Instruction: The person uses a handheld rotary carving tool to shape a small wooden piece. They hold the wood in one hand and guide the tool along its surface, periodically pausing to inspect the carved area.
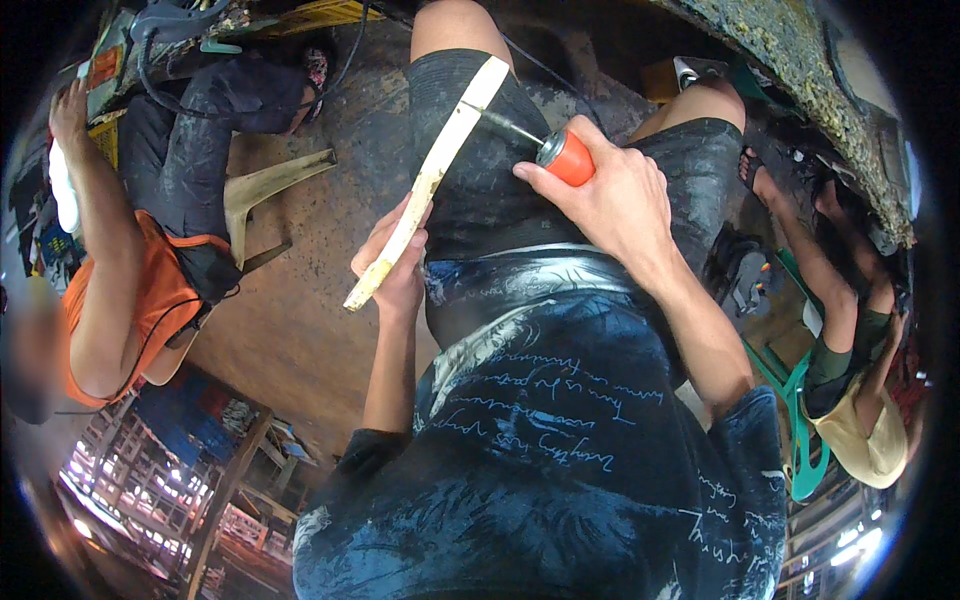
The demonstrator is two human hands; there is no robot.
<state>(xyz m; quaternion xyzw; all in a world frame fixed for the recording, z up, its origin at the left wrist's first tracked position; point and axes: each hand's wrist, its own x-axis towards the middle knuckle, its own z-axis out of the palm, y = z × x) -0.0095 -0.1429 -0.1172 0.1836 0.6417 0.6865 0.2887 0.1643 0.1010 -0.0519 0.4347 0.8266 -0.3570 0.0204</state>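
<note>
A pale, slightly bent strip (440, 160) stands diagonally over my lap, held near its lower end by my left hand (390, 255), whose fingers are wrapped round it. My right hand (615, 200) grips a tool with an orange and silver handle (566, 160). The tool's thin metal shaft crosses to the upper part of the strip; whether its tip touches or lies behind it I cannot tell. Both hands are over my dark shorts and printed dark shirt.
A co-worker in orange (130, 310) sits at the left beside a plastic chair (250, 205). Another person (850, 420) sits at the right on a green chair (800, 460). A crusted bench edge (800, 100) and dark cables run along the top. Brown floor (270, 350) lies between.
</note>
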